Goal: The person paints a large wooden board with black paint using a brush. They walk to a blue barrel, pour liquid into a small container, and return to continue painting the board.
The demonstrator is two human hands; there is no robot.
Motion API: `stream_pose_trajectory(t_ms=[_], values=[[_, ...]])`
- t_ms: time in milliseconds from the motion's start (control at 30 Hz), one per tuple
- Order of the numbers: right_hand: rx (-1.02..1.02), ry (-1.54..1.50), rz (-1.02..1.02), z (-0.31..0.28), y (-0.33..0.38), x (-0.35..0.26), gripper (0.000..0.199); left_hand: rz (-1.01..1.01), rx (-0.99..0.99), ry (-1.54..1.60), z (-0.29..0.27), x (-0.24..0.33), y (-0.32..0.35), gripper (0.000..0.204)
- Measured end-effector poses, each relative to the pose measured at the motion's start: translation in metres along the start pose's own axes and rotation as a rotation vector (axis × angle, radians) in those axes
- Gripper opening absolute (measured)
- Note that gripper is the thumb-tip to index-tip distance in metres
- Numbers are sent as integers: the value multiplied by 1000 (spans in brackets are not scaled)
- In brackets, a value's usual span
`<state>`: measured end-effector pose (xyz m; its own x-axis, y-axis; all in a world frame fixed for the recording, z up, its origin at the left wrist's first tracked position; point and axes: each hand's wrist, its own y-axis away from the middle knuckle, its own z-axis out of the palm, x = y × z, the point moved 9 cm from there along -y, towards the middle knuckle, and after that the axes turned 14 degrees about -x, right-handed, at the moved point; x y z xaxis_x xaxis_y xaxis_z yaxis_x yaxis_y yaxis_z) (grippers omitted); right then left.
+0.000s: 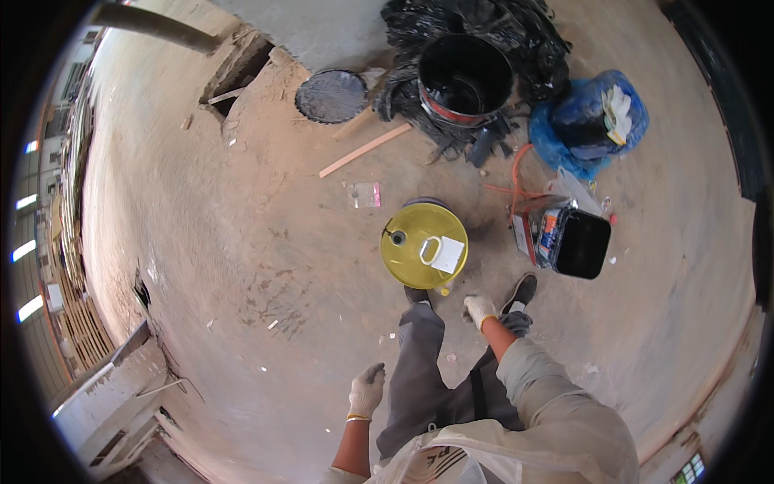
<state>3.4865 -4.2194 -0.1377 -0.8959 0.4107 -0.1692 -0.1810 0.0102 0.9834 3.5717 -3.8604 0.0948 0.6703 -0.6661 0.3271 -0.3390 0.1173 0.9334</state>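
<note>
My left hand (pixel 367 391), in a white knit glove with grey-stained fingertips, hangs beside my left leg. Its fingers are curled in, and nothing shows in them. In front of my right thigh is my right hand (pixel 480 310), gloved the same way and closed, with nothing visible in it. It is just short of a drum with a yellow lid (pixel 411 262), touching neither drum nor lid. On that lid lies a white piece with a loop handle (pixel 443 253), near a small dark round cap (pixel 397 237). My shoes stand close to the drum.
A black square bucket (pixel 584 244) lies right of the drum, by an orange hose (pixel 518 179). Farther off are a black-coated open drum (pixel 465 79) on black plastic sheeting (pixel 516 32), a blue-bagged container (pixel 592 117) with gloves, a round lid (pixel 330 96) and a wooden strip (pixel 365 151).
</note>
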Motion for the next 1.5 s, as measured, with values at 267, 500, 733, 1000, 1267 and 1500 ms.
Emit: stream_pose_trajectory(t_ms=[267, 500, 733, 1000, 1267, 1500], values=[[107, 807, -507, 17, 48, -141, 29, 104, -102, -185, 67, 56, -20, 33], [177, 560, -496, 41, 50, -127, 28, 281, -118, -462, 113, 144, -105, 50], [249, 410, -333, -56, 72, 43, 30, 452, 76, -795, 159, 243, -228, 78], [222, -264, -21, -87, 135, 152, 38, 277, 99, -602, 145, 246, -270, 45], [86, -409, -202, 2, 154, 83, 38, 34, -277, 156, 96, 227, -287, 21], [55, -495, -380, 21, 186, 62, 41, 132, -101, 175, -36, 252, -235, 23]])
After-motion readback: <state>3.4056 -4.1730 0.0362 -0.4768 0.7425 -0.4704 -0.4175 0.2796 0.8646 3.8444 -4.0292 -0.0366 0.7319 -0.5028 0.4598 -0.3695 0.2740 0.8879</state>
